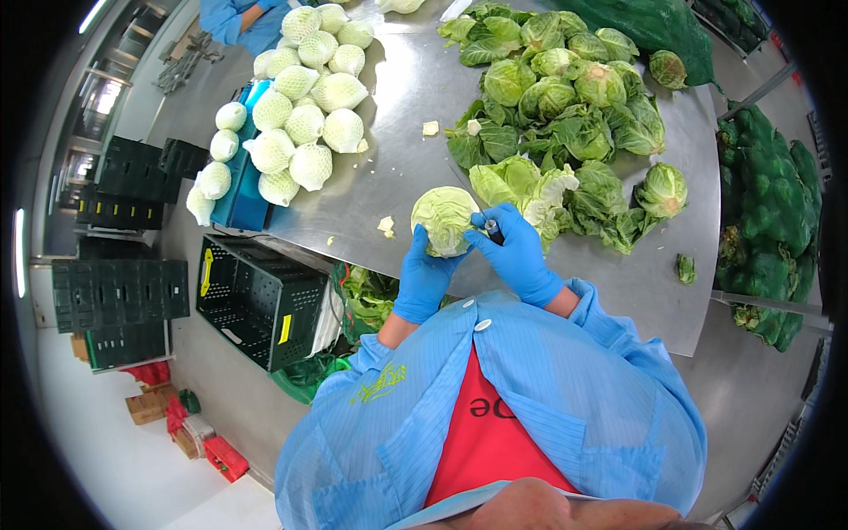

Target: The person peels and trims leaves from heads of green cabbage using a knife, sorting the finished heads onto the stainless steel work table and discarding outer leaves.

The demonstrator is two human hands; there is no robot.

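Note:
In a blue glove, my left hand (427, 275) holds a pale, trimmed cabbage (444, 220) from its near left side, above the steel table's near edge. My right hand (519, 253), also gloved, grips a knife by its dark handle (493, 232). The thin blade is mostly hard to make out and lies close to the cabbage's right side. Loose outer leaves (517, 182) spread just beyond my right hand. Farther back is a heap of untrimmed cabbages (553, 96). Cut stem pieces (386, 226) lie to the left of the held cabbage.
Net-wrapped cabbages (308, 99) are piled at the table's (404, 159) left, by a blue machine (242, 189). A dark plastic crate (265, 298) and a bag of leaves (371, 298) stand below. Full green mesh sacks (768, 225) sit right. A co-worker's sleeve (225, 23) shows far left.

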